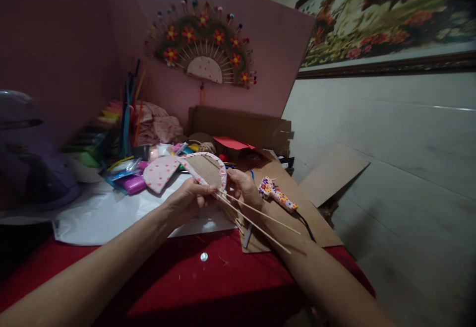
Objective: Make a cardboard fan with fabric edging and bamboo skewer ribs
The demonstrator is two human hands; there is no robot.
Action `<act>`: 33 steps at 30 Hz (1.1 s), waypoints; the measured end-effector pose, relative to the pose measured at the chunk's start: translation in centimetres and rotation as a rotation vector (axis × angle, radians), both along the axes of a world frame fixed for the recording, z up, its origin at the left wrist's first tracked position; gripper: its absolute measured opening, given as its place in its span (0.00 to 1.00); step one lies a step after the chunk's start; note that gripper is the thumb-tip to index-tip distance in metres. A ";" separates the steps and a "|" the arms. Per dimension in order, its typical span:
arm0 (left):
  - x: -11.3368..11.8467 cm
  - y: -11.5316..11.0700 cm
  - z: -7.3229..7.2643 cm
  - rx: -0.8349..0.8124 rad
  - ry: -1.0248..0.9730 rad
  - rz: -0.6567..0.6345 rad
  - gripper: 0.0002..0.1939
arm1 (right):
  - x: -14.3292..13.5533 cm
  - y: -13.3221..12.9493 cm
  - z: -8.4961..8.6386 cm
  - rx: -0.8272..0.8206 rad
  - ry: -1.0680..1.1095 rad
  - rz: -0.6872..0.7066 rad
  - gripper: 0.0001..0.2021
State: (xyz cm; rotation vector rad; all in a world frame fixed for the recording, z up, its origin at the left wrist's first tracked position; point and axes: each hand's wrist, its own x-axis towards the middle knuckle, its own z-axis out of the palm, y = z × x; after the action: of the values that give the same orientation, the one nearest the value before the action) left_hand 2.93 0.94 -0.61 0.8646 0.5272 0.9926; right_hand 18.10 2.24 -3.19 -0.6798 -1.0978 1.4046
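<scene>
Left hand [191, 196] pinches a fabric-edged brown cardboard semicircle [205, 168], right hand [245, 186] curls by its right rim, grip unclear, thin pale wooden sticks [260, 226] slanting nearward-right from it.

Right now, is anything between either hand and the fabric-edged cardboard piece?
Nothing visible is: the left hand grips the cardboard piece at its near edge; the right hand is at its right side. Thin sticks jut below.

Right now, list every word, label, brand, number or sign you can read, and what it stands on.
None can be read.
Framed picture: small marks near its upper left corner, possibly writing, too blurred to read.
Packets: any print too small or blurred to read.
Glue gun: flower pattern, no lettering visible.
Fabric-edged cardboard piece: no lettering visible.
</scene>
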 end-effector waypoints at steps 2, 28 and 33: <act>0.0 -0.1 0.0 -0.007 -0.006 -0.047 0.13 | 0.1 0.2 -0.1 0.003 -0.011 -0.023 0.10; -0.1 0.5 -0.4 0.100 0.047 0.097 0.07 | -0.1 0.2 -0.3 0.042 -0.100 -0.137 0.14; -0.1 0.2 -0.3 0.125 0.112 0.031 0.11 | -0.1 0.3 -0.2 -0.008 -0.085 -0.169 0.14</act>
State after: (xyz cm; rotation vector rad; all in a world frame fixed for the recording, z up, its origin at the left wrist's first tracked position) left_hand 2.79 1.17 -0.89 1.0306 0.5795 1.0182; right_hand 17.98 2.54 -3.42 -0.8253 -1.0750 1.2455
